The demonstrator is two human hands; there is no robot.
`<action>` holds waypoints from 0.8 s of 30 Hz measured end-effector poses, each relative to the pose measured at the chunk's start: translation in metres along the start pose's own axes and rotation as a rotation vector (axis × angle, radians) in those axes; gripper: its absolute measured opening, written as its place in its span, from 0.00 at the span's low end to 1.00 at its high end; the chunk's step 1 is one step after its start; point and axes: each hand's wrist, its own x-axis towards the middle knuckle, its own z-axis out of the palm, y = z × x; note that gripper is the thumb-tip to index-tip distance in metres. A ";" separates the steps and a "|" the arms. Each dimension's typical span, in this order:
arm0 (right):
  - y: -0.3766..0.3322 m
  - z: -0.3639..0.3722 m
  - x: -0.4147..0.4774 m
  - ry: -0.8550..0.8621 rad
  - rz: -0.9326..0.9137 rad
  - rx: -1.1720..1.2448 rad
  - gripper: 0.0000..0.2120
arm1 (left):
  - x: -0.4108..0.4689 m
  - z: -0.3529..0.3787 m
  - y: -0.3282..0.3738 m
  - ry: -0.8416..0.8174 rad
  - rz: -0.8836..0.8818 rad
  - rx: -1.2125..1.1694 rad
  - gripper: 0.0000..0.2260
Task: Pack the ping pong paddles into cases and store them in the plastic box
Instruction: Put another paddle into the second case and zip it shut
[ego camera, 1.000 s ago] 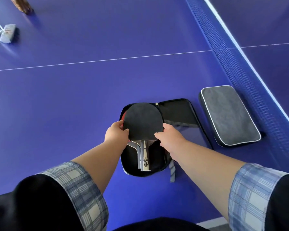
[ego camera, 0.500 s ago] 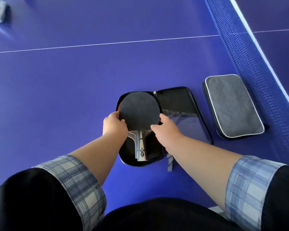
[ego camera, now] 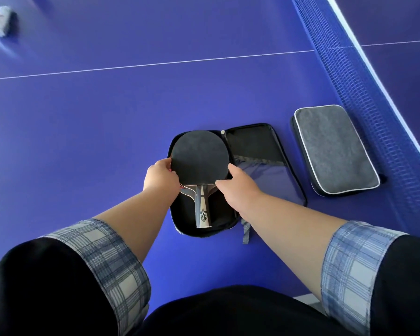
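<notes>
Left hand (ego camera: pixel 161 177) and right hand (ego camera: pixel 238 187) are gripping the paddle (ego camera: pixel 199 156) in the open case (ego camera: pixel 250 141), grey case (ego camera: pixel 332 151) sitting at 3 o'clock.

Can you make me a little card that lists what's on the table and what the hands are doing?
paddle: black side up, in the open case, handle toward the near side
open case: flat on the table, lid spread to the right
grey case: closed, right of it, by the net
left hand: holds the paddle's left edge
right hand: holds its right edge
</notes>
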 end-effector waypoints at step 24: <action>0.096 -0.099 -0.046 0.384 0.477 1.030 0.15 | -0.088 0.047 0.009 -0.035 -0.315 0.070 0.39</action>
